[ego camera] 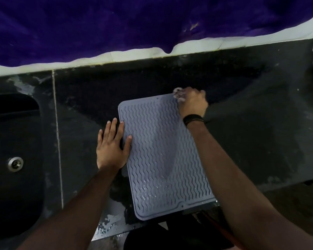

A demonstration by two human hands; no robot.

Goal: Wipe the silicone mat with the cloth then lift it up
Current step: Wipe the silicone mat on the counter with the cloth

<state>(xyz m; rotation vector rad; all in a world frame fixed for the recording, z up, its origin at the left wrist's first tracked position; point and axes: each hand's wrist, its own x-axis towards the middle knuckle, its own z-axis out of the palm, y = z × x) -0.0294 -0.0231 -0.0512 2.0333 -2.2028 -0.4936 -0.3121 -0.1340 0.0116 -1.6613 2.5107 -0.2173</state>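
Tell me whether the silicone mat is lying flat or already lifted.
Lying flat. The silicone mat is spread on the dark counter; the left hand presses its side edge, and the right hand holds the cloth at its far corner.

Mat [163,154] on counter [251,127] (sink [13,141] left)

- A dark stone bench [242,141] fills most of the view, its surface blotched with pale stains and wet patches.
- A black sink [13,134] is set into it at the left, with a round metal drain [15,164].
- A thin pale seam [57,134] runs across the bench beside the sink.
- Pale tiles [134,54] line the far edge.
- A deep purple fabric [116,20] hangs over them.
- The light is dim.
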